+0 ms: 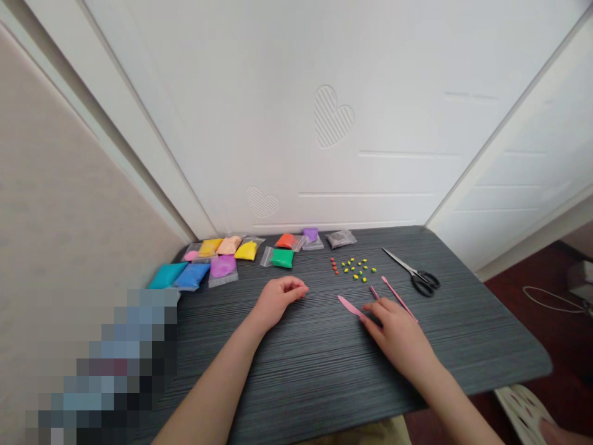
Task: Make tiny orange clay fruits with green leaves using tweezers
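Observation:
My left hand (277, 301) is over the middle of the dark table, thumb and fingertips pinched together; anything between them is too small to make out. My right hand (397, 330) has its thumb and fingers closed about the handle of a pink plastic clay knife (350, 305), whose blade points to the upper left. Just beyond its fingers, a second pink tool (374, 292) lies partly hidden. Right of that is a long, thin pink tool (397, 296). Small yellow-and-green clay pieces (359, 269) lie scattered past the tools, beside a short column of red pieces (334, 266).
Black-handled scissors (417, 275) lie on the right of the table (296, 371). Clay bags line the back and left, among them a green bag (281, 258), a purple bag (223, 267) and a blue bag (192, 275). A white panel (278, 123) rises behind.

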The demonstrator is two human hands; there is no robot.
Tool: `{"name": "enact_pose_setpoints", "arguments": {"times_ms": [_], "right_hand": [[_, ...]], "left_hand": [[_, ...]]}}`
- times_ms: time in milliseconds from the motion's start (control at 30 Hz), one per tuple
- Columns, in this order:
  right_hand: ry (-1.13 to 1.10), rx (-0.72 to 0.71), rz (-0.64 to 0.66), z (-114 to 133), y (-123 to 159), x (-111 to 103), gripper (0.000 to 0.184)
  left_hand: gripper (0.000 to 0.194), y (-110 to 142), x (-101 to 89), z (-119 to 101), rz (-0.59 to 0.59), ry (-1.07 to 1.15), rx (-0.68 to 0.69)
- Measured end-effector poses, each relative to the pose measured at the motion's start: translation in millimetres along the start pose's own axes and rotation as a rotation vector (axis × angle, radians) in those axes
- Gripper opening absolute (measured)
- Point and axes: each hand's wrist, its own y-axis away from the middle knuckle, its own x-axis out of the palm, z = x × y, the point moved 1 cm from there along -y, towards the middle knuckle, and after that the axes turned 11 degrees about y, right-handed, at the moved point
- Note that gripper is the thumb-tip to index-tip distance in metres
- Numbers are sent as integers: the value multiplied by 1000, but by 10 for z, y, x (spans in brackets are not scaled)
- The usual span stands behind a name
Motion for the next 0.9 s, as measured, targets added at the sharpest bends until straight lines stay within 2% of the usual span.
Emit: {"name": "enact_pose_setpoints", "arguments": {"times_ms": [133, 367, 567, 733, 900], "right_hand": [[11, -29, -32, 66, 18, 100, 21], [13, 7, -22, -98, 25, 134, 21], [9, -56, 62, -203, 14, 80, 21], [22, -115, 121, -237, -19, 25, 20], [56, -122, 94, -243, -19, 62, 19]], "left_hand": [[23, -1, 34, -7, -27, -80, 20], [20, 22, 174, 0, -56, -237, 92], [16, -39, 415, -11, 91, -507, 324], [25, -180, 586, -25, 179, -667, 350], [30, -227, 600, -24, 207, -734, 349]]}}
